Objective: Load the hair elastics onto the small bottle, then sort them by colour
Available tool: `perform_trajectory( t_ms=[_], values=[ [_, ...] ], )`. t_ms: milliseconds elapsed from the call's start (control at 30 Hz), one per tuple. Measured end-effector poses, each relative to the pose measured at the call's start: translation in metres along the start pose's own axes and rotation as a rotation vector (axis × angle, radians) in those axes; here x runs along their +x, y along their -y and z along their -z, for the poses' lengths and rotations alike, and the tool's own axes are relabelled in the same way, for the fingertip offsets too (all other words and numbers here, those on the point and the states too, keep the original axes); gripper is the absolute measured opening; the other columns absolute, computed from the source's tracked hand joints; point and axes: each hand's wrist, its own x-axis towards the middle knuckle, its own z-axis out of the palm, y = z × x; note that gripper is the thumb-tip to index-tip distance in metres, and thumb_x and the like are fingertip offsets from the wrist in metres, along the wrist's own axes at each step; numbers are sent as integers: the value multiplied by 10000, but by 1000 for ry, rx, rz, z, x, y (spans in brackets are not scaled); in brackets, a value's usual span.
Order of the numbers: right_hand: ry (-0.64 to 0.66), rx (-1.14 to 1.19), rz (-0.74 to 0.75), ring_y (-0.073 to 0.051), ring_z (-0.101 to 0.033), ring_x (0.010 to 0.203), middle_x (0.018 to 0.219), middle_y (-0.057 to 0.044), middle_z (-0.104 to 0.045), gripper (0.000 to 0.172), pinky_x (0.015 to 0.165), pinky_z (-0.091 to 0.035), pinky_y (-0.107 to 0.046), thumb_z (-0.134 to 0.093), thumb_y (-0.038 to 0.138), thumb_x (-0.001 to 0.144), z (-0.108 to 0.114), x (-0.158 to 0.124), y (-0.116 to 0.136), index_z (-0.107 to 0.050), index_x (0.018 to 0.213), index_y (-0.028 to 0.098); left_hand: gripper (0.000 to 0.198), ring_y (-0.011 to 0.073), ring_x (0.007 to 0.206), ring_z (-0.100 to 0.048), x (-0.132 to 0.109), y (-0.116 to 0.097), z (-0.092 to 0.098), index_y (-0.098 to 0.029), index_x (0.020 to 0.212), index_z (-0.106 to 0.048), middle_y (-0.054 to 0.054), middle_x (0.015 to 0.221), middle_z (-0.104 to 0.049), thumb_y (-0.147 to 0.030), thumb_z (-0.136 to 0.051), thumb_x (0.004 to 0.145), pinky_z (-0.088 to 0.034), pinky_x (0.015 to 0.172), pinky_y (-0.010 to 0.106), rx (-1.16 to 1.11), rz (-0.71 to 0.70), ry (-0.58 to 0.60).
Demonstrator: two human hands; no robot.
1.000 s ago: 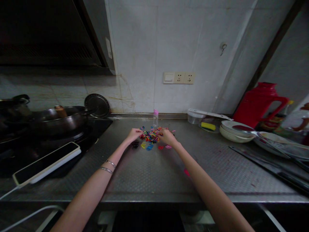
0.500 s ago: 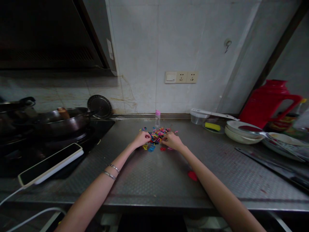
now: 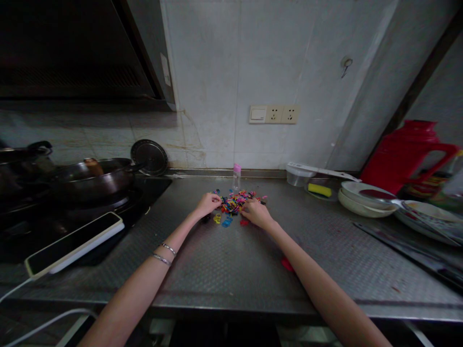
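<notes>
A pile of small colourful bands [image 3: 233,204] lies on the metal counter [image 3: 224,260]. At its left edge is my left hand [image 3: 209,204], its fingers pinched together; whatever is between them is too small to name. My right hand [image 3: 256,212] rests at the right side of the pile, fingers curled down onto the pieces, their tips partly hidden. In front of the pile sit small separate groups: yellow bands [image 3: 217,218], blue bands [image 3: 227,221] and red bands [image 3: 244,222]. Behind it stands a small clear bottle with a pink cap [image 3: 236,177].
A phone-like device [image 3: 74,243] with a white cable lies at left beside a pan [image 3: 97,183]. On the right are a clear tub [image 3: 297,177], a yellow sponge [image 3: 320,190], bowls [image 3: 365,205], a knife [image 3: 401,248] and a red jug [image 3: 401,156]. A red object [image 3: 287,263] lies by my right forearm.
My left hand has moved slightly left and up, away from the pile's centre. My right hand stays near the pile's right side with its fingers shifted. The view has tilted slightly.
</notes>
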Motion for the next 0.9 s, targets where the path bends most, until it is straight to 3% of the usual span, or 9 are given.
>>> perform_trajectory(
  t_ms=[500, 667, 900],
  values=[
    [-54, 50, -77, -179, -502, 994, 950, -57, -599, 153, 803, -398, -251, -532, 308, 781, -2, 0, -17, -643, 821, 209, 165, 111, 497, -523, 2, 7, 4, -108, 695, -692, 30, 538, -617, -221, -578, 662, -363, 504, 207, -37, 35, 45],
    [-49, 34, -97, -168, -513, 957, 943, -52, -603, 146, 740, -400, -224, -517, 264, 783, 3, -2, -21, -650, 810, 208, 177, 121, 520, -554, 2, 11, 5, -104, 718, -693, 44, 564, -638, -228, -574, 677, -381, 515, 209, -63, 48, 52],
    [-33, -6, -74, -171, -519, 965, 946, -63, -611, 186, 777, -397, -227, -510, 289, 797, 16, 1, -12, -656, 852, 190, 206, 114, 516, -544, 2, 11, 7, -92, 735, -692, 46, 581, -644, -245, -560, 693, -357, 483, 194, -2, 73, 50]
  ],
)
